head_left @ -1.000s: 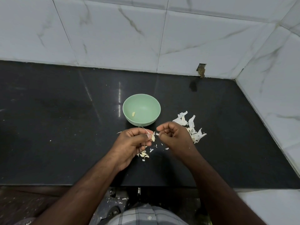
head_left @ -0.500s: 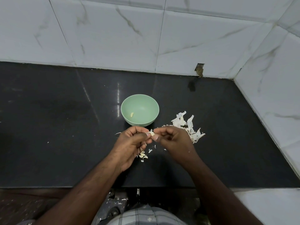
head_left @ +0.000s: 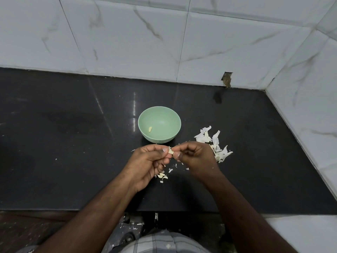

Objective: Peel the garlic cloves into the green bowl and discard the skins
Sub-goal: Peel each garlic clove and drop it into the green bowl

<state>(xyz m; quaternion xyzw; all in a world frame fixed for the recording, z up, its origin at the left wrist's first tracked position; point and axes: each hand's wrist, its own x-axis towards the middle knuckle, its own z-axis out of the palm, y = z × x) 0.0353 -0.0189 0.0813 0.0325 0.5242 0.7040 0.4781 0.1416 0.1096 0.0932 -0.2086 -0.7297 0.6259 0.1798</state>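
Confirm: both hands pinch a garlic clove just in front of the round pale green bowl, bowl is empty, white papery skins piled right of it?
Not quite. The round pale green bowl is not empty: the head view shows one peeled clove lying inside. The rest holds: the left hand and right hand pinch a garlic clove in front of the bowl, and the white papery skins lie to its right.

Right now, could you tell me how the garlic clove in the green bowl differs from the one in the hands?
The clove in the bowl lies loose and untouched in the green bowl; the clove in the hands is pinched between the left hand and right hand, above the counter. Both are small and pale.
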